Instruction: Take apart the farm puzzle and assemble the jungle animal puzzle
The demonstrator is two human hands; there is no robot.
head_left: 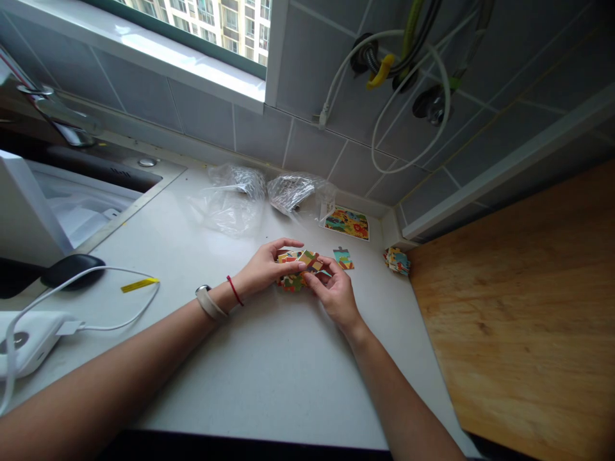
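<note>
Above smooth white counter (269, 365), both hands' (270, 264) (336, 288) grip pinches flat, knobbed puzzle pieces (310, 260).

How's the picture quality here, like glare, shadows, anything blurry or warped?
Head view: daylight glares off the window sill and glints on the plastic bags; head view: the upper right is dim, and soft shadows lie on the counter near the forearms; head view: things look stretched towards the edges, and fine print on the held puzzle pieces is too small and soft to make out.

Plastic bags (229, 200) behind puzzle pieces (293, 282), on counter (269, 378)
</note>
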